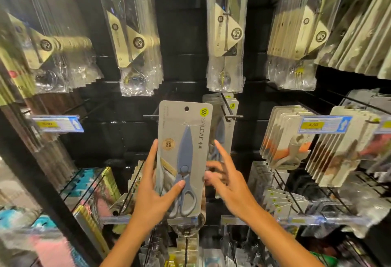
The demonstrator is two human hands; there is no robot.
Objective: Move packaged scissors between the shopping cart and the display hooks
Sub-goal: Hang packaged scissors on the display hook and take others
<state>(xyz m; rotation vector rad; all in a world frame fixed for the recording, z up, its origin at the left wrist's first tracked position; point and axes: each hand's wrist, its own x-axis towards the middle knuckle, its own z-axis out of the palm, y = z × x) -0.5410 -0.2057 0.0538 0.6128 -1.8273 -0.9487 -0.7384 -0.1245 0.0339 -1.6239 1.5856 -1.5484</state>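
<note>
Scissors pack: upright before the display hook, pinched by my left hand, thumb across its front. My right hand: fingers spread, at the pack's right edge, holding nothing.

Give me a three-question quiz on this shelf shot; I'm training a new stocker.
1. True or false: the left hand holds the scissors pack with its thumb on the front.
2. The right hand is: A) gripping the pack, B) open beside the pack, C) out of view.
3. Fill in: the pack's hang hole is not yet on the ____.

Key: 1 true; 2 B; 3 hook.
</note>
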